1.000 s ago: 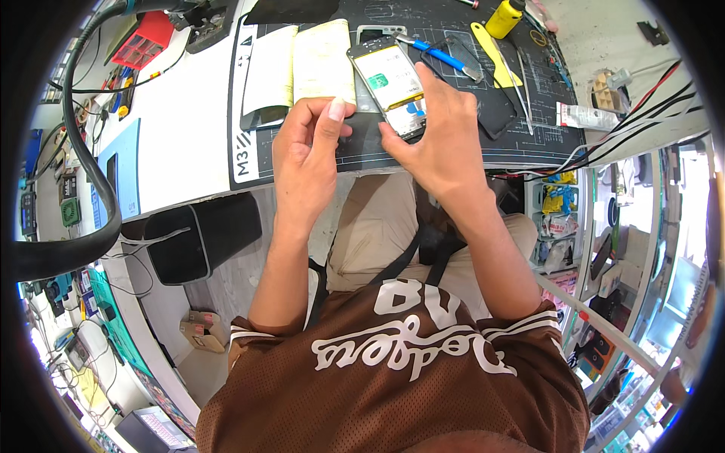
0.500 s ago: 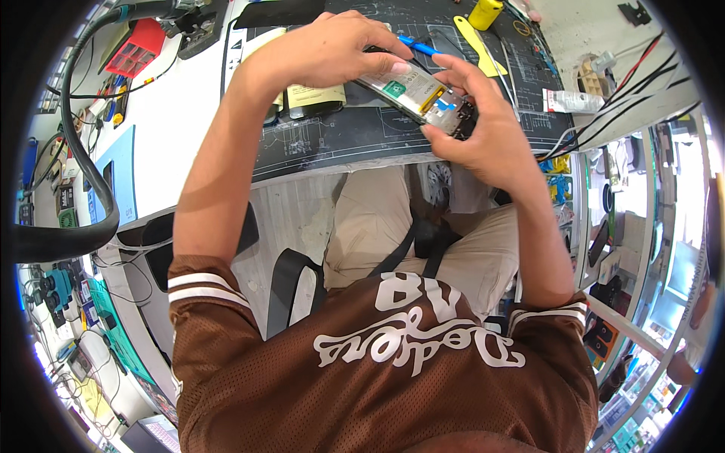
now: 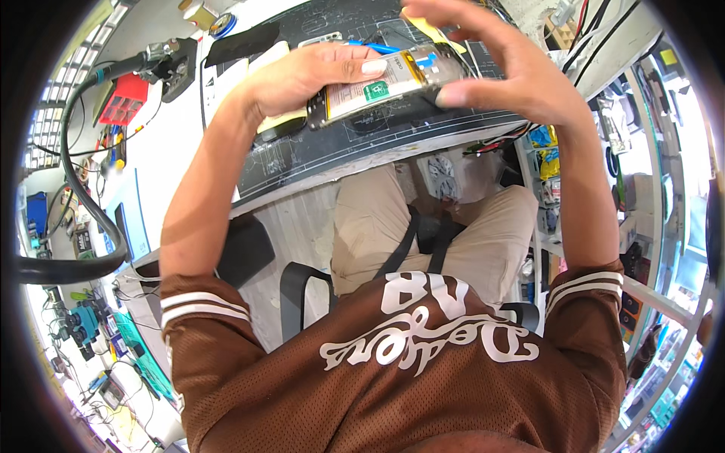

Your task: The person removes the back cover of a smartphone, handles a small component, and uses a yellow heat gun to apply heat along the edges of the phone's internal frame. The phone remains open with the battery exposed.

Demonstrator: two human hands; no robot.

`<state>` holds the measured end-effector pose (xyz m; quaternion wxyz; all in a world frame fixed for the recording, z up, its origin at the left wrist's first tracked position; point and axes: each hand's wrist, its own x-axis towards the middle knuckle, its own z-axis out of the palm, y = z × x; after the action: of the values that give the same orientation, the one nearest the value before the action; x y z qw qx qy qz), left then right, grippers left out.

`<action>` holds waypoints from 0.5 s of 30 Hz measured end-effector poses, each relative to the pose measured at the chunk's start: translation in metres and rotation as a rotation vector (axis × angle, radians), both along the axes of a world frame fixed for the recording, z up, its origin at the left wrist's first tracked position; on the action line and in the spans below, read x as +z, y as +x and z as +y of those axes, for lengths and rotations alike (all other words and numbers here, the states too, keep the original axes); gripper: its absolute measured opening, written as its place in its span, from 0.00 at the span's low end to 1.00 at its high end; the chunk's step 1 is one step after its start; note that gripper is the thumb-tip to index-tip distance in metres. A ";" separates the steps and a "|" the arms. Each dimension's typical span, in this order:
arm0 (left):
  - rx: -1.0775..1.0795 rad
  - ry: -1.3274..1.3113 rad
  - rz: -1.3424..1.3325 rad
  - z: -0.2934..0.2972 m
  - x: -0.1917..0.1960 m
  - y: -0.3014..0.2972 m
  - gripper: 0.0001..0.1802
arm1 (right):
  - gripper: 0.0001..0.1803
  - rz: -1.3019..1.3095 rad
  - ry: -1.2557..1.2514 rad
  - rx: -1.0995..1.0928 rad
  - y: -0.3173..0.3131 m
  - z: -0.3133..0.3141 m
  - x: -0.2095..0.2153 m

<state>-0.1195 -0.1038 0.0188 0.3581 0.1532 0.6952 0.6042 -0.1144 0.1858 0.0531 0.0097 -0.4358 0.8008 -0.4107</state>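
Observation:
An opened smartphone (image 3: 389, 81) is held above the black work mat (image 3: 302, 155), its battery and inner board showing. My left hand (image 3: 306, 75) grips it at the left end, thumb on top of the battery and fingers behind the far edge. By the phone's right end is my right hand (image 3: 525, 79), its thumb and fingers spread wide with nothing between them. The thumb lies close to the phone's near right corner; whether it touches I cannot tell. Behind the phone lie a blue pen-like tool (image 3: 370, 47) and a yellow flat tool (image 3: 432, 32), partly hidden.
A red drawer box (image 3: 125, 98) stands at the left of the bench, beside a thick black hose-like arm (image 3: 109, 215) that curves along the left. Cables (image 3: 585, 34) hang at the far right. A blue sheet (image 3: 134, 215) lies on the left bench.
My right hand has let go of the phone, opened and moved up and right. The phone, in my left hand, has shifted left and turned nearer to level.

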 end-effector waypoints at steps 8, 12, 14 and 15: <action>0.394 0.630 -0.324 0.021 -0.023 0.074 0.22 | 0.20 -0.471 -0.713 -0.404 0.071 -0.028 -0.047; 0.505 0.713 -0.292 0.032 -0.025 0.091 0.23 | 0.17 -0.403 -0.667 -0.381 0.091 -0.047 -0.057; 0.547 0.725 -0.270 0.034 -0.029 0.094 0.23 | 0.16 -0.381 -0.671 -0.365 0.093 -0.053 -0.058; 0.566 0.735 -0.267 0.035 -0.031 0.095 0.23 | 0.16 -0.379 -0.683 -0.362 0.094 -0.056 -0.058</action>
<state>-0.0242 -0.0684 -0.0119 0.1877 -0.0043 0.3978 0.8980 -0.0204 0.1299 -0.0054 -0.0604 -0.1831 0.6664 -0.7203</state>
